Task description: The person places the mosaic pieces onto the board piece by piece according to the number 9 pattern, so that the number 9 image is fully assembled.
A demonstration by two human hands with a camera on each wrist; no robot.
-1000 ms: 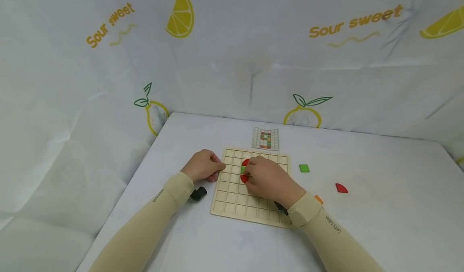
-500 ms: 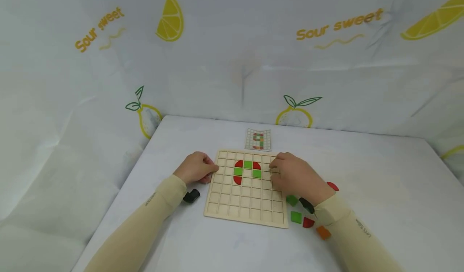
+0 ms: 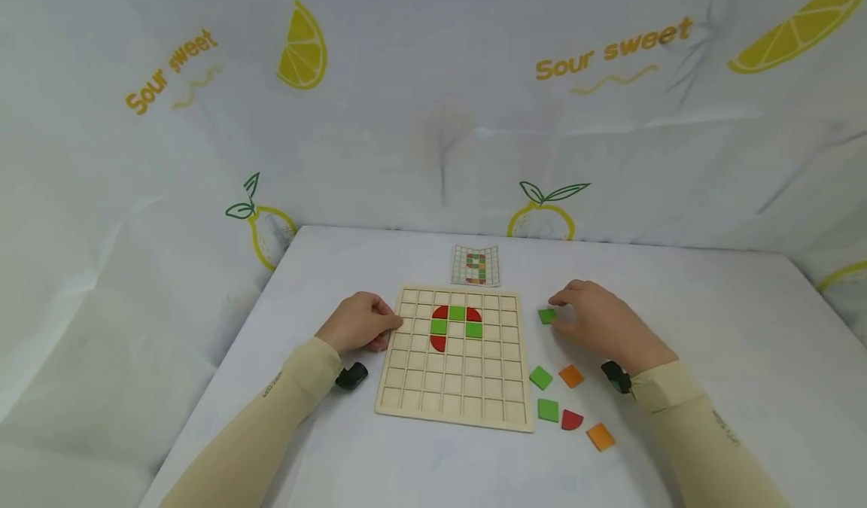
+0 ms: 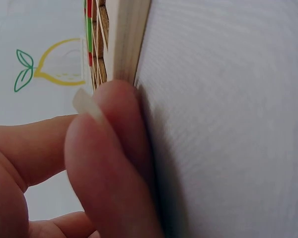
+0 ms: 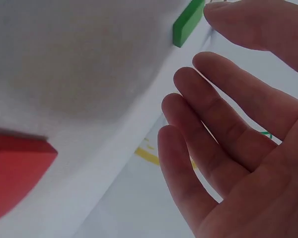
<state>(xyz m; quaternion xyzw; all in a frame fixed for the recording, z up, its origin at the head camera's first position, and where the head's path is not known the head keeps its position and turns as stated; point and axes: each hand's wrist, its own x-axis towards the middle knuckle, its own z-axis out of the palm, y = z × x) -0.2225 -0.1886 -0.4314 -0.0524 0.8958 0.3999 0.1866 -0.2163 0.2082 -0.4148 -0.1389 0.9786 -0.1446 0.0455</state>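
Observation:
A pale wooden grid board lies on the table. Several red and green tiles fill cells in its upper middle, forming an arch. At the board's left edge my left hand holds the rim with thumb and fingertip. The left wrist view shows a fingertip against the board's side edge. My right hand is right of the board, thumb and fingers spread around a green square tile lying on the table. In the right wrist view, the fingers are apart with the green tile beside the thumb tip.
Right of the board lie green tiles, orange tiles and a red quarter-round tile. Behind the board is a small card printed with a coloured grid pattern. A white cloth with lemon prints hangs behind the table.
My right hand has moved off the board rightward to the loose green tile, uncovering a green square in the arch's right side. My left hand stays at the board's edge. The head view shifted slightly.

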